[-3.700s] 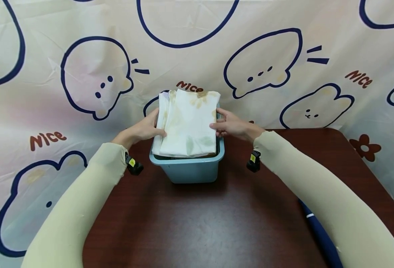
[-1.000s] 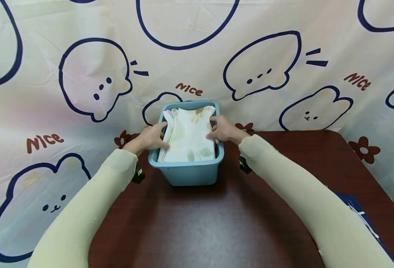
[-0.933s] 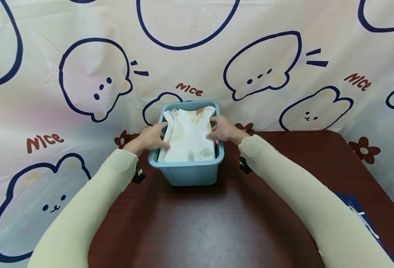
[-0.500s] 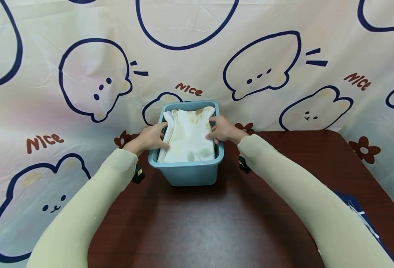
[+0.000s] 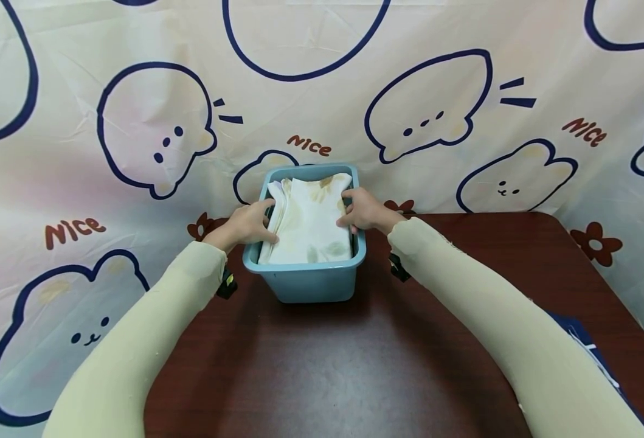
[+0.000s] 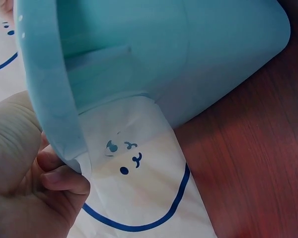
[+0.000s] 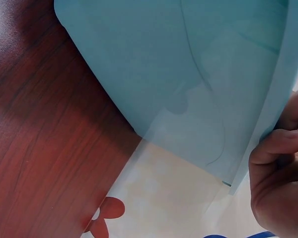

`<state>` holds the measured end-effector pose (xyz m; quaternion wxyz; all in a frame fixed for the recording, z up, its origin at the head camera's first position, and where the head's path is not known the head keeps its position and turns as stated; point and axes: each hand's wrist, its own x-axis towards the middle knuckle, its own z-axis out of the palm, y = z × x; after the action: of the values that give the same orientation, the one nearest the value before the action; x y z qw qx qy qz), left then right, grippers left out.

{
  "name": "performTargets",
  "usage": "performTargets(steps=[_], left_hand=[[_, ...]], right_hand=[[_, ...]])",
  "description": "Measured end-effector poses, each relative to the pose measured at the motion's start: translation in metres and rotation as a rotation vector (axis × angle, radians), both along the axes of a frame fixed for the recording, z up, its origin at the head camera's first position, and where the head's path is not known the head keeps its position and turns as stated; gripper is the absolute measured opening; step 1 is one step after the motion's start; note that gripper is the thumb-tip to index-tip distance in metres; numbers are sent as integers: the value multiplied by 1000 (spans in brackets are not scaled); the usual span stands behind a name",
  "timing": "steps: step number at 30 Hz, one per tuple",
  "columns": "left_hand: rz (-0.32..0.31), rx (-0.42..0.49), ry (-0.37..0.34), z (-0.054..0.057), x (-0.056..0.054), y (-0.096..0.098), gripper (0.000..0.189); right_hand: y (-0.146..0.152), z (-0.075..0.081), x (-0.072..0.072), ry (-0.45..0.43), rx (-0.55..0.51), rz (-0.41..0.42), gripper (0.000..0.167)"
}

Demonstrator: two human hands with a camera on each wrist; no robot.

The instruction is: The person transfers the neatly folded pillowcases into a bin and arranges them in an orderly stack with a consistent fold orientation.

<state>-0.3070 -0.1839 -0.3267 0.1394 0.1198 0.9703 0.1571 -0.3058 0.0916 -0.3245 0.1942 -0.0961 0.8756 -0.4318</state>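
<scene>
A folded white cloth (image 5: 311, 225) with faint brown and green leaf prints lies inside a light blue plastic bin (image 5: 313, 283). My left hand (image 5: 247, 225) reaches over the bin's left rim and holds the cloth's left edge, thumb on top. On the opposite side, my right hand (image 5: 368, 211) grips the cloth's right edge. The left wrist view has the bin's outer wall (image 6: 218, 54) and curled fingers (image 6: 64, 179) by the rim. Curled fingers (image 7: 278, 144) also show beside the rim in the right wrist view. Fingertips inside the bin are hidden.
The bin stands on a dark brown wooden table (image 5: 322, 365), near its back edge. Navy fabric (image 5: 576, 331) with white markings lies at the right, partly under my right sleeve (image 5: 464, 298). A printed curtain (image 5: 300, 103) hangs behind the table.
Since the oldest frame, both hands have lowered the folded cloth from above the rim down into the bin. More of the navy fabric shows. Over the last second almost nothing has moved.
</scene>
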Motion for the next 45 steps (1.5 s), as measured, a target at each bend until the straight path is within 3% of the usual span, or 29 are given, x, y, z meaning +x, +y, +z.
performTargets(steps=[8, 17, 23, 33, 45], left_hand=[[6, -2, 8, 1, 0, 2, 93], [-65, 7, 80, -2, 4, -1, 72], [-69, 29, 95, -4, 5, -2, 67], [-54, 36, 111, -4, 4, -1, 66], [-32, 110, 132, -7, 9, -4, 59]], right_hand=[[0, 1, -2, -19, -3, -9, 84], [2, -1, 3, 90, 50, 34, 58], [2, -3, 4, 113, 78, 34, 53], [4, -4, 2, 94, 5, 18, 49], [9, -13, 8, 198, -124, 7, 37]])
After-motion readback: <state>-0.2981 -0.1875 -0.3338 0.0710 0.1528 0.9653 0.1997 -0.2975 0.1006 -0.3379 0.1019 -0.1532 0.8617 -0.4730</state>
